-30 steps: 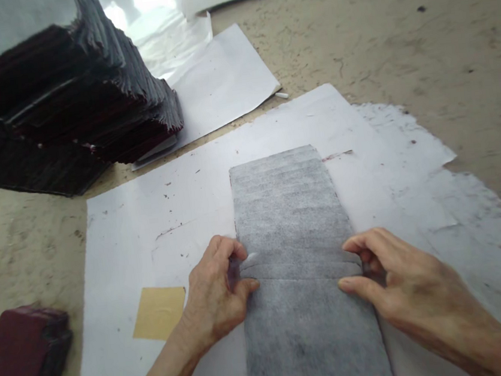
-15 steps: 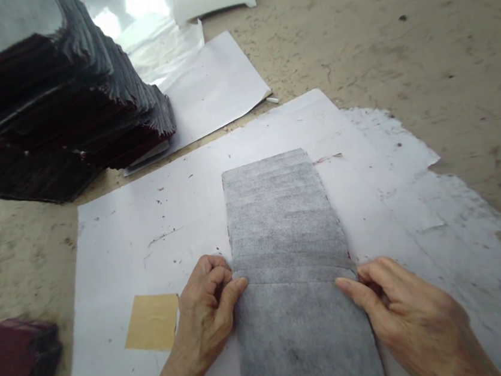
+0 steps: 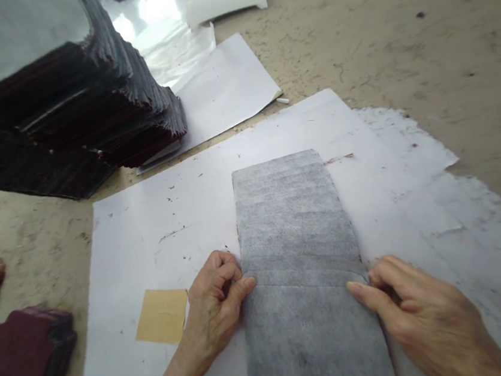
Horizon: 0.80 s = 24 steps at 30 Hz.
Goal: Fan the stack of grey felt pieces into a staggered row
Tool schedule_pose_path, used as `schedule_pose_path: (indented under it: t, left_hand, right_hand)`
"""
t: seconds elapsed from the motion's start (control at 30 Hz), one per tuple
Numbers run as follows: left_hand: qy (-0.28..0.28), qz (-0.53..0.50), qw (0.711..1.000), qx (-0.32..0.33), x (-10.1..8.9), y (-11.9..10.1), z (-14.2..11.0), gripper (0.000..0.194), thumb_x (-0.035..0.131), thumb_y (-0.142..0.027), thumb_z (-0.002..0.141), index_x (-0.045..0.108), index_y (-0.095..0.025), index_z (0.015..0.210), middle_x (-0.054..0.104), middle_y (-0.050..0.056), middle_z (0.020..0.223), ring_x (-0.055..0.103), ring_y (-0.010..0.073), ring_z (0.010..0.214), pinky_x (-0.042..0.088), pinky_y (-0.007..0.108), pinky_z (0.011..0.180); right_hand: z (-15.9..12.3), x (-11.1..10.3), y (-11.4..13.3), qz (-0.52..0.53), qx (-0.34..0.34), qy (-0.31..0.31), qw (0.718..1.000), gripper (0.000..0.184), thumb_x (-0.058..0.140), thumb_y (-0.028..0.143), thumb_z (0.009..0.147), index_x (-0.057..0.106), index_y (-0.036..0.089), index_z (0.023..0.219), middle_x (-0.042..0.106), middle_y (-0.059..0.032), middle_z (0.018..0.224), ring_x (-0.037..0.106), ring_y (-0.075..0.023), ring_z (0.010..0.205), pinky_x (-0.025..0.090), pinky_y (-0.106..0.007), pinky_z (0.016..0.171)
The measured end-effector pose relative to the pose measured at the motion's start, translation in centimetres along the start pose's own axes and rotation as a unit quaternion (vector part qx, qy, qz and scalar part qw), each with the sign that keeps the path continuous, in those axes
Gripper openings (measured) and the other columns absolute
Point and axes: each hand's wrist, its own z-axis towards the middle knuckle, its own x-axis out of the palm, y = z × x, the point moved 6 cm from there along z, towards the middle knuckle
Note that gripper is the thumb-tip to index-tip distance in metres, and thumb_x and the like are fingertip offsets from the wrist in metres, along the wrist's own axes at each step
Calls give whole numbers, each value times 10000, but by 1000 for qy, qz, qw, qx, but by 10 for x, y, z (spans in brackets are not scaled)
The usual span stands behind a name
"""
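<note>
the left hand (image 3: 221, 303) and right hand (image 3: 427, 312) pinch opposite side edges of the gray sheet (image 3: 304, 266) in narrow grips over white paper (image 3: 125, 244).

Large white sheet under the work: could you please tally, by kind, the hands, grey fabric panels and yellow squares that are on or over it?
Hands: 2, the left hand and the right hand
Grey fabric panel: 1, counting it as one piece despite the line across it
Yellow square: 1
Total: 4
</note>
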Motion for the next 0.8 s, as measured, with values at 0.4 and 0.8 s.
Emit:
schedule_pose_path:
  t: [0.4, 0.8]
  left_hand:
    - [6, 44, 999, 31, 2, 3, -1, 294, 533, -292, 823, 402, -182, 584, 436, -14, 751, 457, 126, 736, 328, 262, 693]
    - [-6, 95, 993, 73, 3, 3, -3, 284, 509, -325, 843, 424, -185, 611, 451, -16, 748, 478, 111, 695, 347, 249, 666]
  right_hand:
    - [1, 0, 1, 14, 50, -5, 999, 281, 559, 286, 705, 388, 204, 498, 460, 47, 490, 446, -94, 424, 317, -206, 387]
    - [-4, 2, -2, 20, 108, 7, 994, 272, 589, 251, 655, 393, 195, 476, 454, 46, 477, 423, -92, 423, 309, -211, 403]
